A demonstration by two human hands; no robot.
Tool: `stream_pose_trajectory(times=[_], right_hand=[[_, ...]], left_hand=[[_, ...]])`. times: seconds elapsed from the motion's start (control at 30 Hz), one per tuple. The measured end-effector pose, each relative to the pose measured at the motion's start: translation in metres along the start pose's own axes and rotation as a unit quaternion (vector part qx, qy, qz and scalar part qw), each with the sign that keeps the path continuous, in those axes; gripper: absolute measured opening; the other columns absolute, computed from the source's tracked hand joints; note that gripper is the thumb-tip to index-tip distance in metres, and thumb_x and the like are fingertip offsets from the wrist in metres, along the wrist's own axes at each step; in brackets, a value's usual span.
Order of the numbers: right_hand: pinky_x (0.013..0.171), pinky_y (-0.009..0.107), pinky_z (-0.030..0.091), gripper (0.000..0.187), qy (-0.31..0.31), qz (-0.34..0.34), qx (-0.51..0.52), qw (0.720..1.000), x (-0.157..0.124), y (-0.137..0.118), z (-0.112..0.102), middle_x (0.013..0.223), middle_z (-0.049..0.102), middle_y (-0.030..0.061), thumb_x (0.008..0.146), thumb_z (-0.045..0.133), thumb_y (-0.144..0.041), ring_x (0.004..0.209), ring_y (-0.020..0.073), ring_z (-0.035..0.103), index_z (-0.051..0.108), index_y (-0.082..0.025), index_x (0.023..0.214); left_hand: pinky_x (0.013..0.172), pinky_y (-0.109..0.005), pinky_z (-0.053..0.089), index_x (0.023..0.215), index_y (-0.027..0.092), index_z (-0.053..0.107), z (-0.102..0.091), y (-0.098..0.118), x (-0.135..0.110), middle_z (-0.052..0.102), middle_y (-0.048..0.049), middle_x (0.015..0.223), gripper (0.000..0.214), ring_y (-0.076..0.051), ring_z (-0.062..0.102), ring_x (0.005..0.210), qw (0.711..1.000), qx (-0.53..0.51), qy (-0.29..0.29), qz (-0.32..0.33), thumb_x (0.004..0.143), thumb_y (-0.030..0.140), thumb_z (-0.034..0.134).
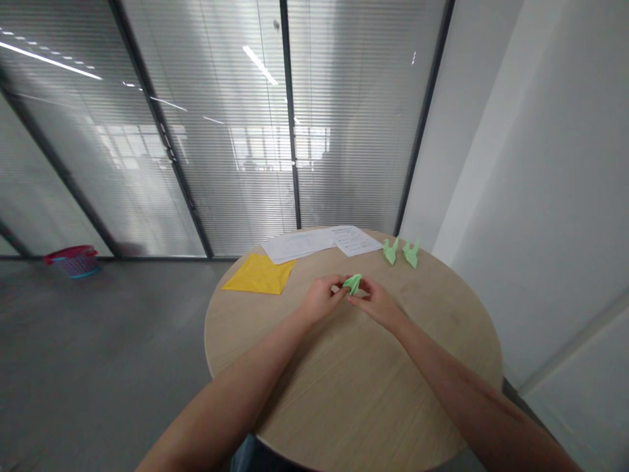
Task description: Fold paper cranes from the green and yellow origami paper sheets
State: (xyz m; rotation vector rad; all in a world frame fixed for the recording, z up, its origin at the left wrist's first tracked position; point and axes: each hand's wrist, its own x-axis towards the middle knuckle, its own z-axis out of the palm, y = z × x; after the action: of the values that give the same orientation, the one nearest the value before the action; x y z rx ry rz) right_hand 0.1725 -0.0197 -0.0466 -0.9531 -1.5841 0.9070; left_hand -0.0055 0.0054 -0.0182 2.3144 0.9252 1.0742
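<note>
A small piece of folded green paper [352,283] is held between both hands above the middle of the round table. My left hand [322,298] pinches its left side, fingers closed. On the other side my right hand [376,301] grips it with thumb and fingers, which cover part of its lower edge. Two finished-looking pale green paper cranes, a left one [390,252] and a right one [411,254], stand beyond my right hand near the table's far right edge.
The round wooden table [339,387] carries yellow paper [260,274] at the left and white printed sheets [299,245] at the back. A red and blue basket [76,262] sits on the floor far left. Glass partitions with blinds and a white wall stand close behind.
</note>
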Motion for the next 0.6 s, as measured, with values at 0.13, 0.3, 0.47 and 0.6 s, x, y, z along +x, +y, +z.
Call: stream_pose_trajectory(times=[0.13,0.3,0.47,0.6], right_hand=[[0.078,0.033,0.053,0.034,0.003,0.017,0.0,1.0,0.001,0.002,0.0,0.108,0.067,0.0076,0.072,0.072,-0.034,0.104,0.0227,0.062,0.059,-0.019,0.099],[0.065,0.029,0.053,0.03,0.01,0.073,0.066,0.995,0.002,0.006,-0.001,0.095,0.068,0.0059,0.075,0.067,-0.041,0.087,0.0195,0.066,0.056,-0.02,0.093],[0.061,0.027,0.052,0.032,0.036,0.09,0.064,0.993,0.003,0.004,-0.004,0.089,0.07,0.0054,0.075,0.067,-0.042,0.08,0.0197,0.069,0.052,-0.021,0.093],[0.058,0.028,0.052,0.036,0.071,0.086,0.071,0.991,0.003,0.003,-0.004,0.075,0.066,0.0001,0.071,0.071,-0.04,0.074,0.0207,0.07,0.045,-0.022,0.09]], left_hand=[[0.066,-0.023,0.046,0.09,0.021,0.068,0.002,-0.002,0.001,0.069,-0.0008,0.083,0.014,-0.014,0.062,0.074,1.0,-0.007,-0.006,-0.016,0.084,0.025,0.057],[0.063,-0.024,0.048,0.087,0.018,0.066,0.005,-0.008,0.003,0.068,-0.0018,0.079,0.013,-0.014,0.061,0.07,0.994,-0.085,0.004,-0.069,0.083,0.027,0.058],[0.054,-0.023,0.049,0.095,0.014,0.065,0.01,-0.012,0.006,0.067,-0.0028,0.076,0.025,-0.013,0.06,0.063,0.971,-0.207,-0.018,-0.12,0.079,0.034,0.064],[0.055,-0.023,0.051,0.107,0.014,0.061,0.012,-0.012,0.006,0.068,-0.0037,0.079,0.033,-0.013,0.062,0.064,0.961,-0.249,-0.015,-0.118,0.079,0.032,0.065]])
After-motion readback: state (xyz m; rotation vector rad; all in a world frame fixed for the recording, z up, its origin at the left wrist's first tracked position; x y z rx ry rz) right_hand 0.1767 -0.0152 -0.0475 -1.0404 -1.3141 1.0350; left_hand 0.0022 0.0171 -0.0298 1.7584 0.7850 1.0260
